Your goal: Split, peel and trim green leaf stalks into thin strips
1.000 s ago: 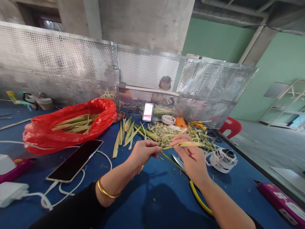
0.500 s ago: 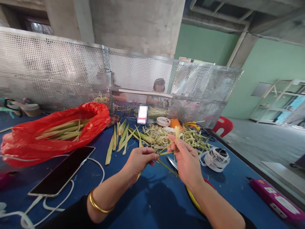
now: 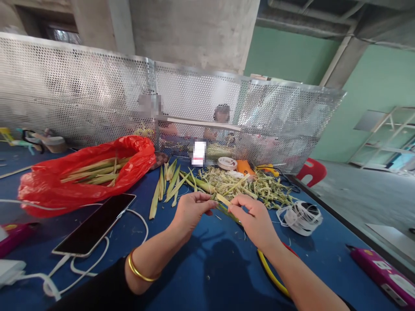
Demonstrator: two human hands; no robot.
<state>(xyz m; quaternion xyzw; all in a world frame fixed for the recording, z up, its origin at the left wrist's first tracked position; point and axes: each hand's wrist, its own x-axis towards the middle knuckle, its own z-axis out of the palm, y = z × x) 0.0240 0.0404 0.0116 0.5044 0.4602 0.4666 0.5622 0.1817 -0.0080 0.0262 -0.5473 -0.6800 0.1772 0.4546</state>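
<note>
My left hand (image 3: 193, 210) pinches green leaf strips just above the blue table. From the right, my right hand (image 3: 251, 216) grips a pale yellow leaf strip (image 3: 223, 199) between thumb and fingers, and this strip reaches across to the left fingertips. Below it, a green strip (image 3: 231, 213) slants down towards the right hand. Under my right forearm lies the yellow and red handle (image 3: 271, 273) of a tool; the rest of it is hidden. Behind both hands is a heap of shredded leaf strips (image 3: 256, 185).
Left are a red plastic bag (image 3: 48, 185) of leaves and a phone (image 3: 94, 225) on a white cable. Loose husk leaves (image 3: 156, 196) lie near the middle. At right are white ribbon coils (image 3: 301, 219) and a purple box (image 3: 382, 272). A perforated metal screen (image 3: 194, 93) stands behind; people sit beyond.
My right hand has come down and closer to the left, and the pale strip, upright before, now lies slanted between both hands. The view has shifted slightly to the left.
</note>
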